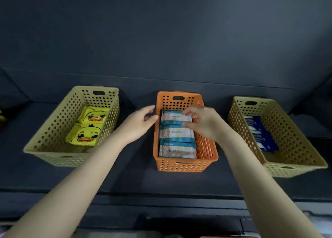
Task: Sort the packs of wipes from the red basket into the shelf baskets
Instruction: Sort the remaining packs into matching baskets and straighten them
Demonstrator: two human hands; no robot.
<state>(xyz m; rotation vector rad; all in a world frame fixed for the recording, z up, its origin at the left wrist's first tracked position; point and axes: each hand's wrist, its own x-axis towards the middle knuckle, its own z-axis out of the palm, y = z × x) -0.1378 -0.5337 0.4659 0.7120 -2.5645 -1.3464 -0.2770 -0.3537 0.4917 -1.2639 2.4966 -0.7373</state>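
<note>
Three perforated baskets stand in a row on a dark shelf. The orange middle basket (206,148) holds three white-and-teal wipe packs lying flat. My right hand (203,123) pinches the far pack (175,117) between thumb and fingers at its right edge. My left hand (139,124) hovers at the orange basket's left rim with relaxed fingers, holding nothing. The left yellow basket (53,130) holds two yellow duck packs (84,134). The right yellow basket (296,144) holds several dark blue packs (260,131). The red basket is out of view.
The dark shelf (140,166) has a front edge below the baskets, and a dark back wall rises behind them. Gaps of bare shelf separate the baskets. A small yellow and red object (1,118) shows at the far left edge.
</note>
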